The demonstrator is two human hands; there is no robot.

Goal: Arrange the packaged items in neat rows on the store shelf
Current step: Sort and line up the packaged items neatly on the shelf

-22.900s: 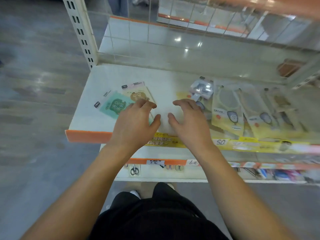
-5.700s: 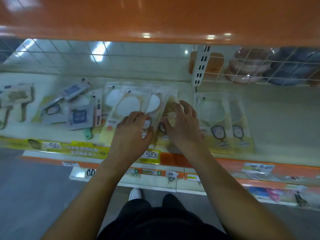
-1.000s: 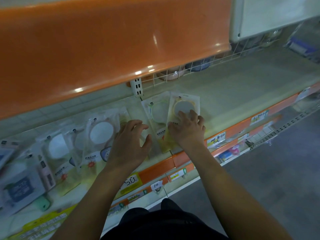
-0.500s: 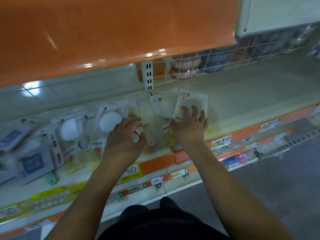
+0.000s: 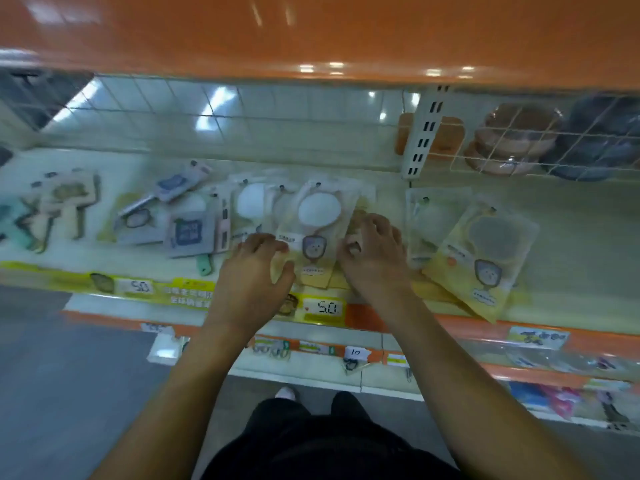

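Flat yellow packets of round mirrors lie on the white shelf (image 5: 571, 271). My left hand (image 5: 254, 268) and my right hand (image 5: 374, 254) flank the middle stack of yellow packets (image 5: 317, 230), fingers curled on its left and right edges. Two more yellow packets (image 5: 481, 247) lie tilted to the right, overlapping each other, the nearer one reaching the shelf's front edge. Grey and pink packets (image 5: 187, 230) lie jumbled to the left, and green and beige packets (image 5: 65, 202) sit at the far left.
An orange shelf (image 5: 311, 29) hangs overhead. A slotted white upright (image 5: 424, 133) and a wire grid (image 5: 554, 140) stand at the back, with stacked bowls (image 5: 512, 140) behind the grid. Price tags (image 5: 325, 308) line the front rail. Lower shelves hold small items.
My right hand has left the right-hand packets and come to the middle stack. My left hand now grips that stack's left edge. The view has swung left and levelled.
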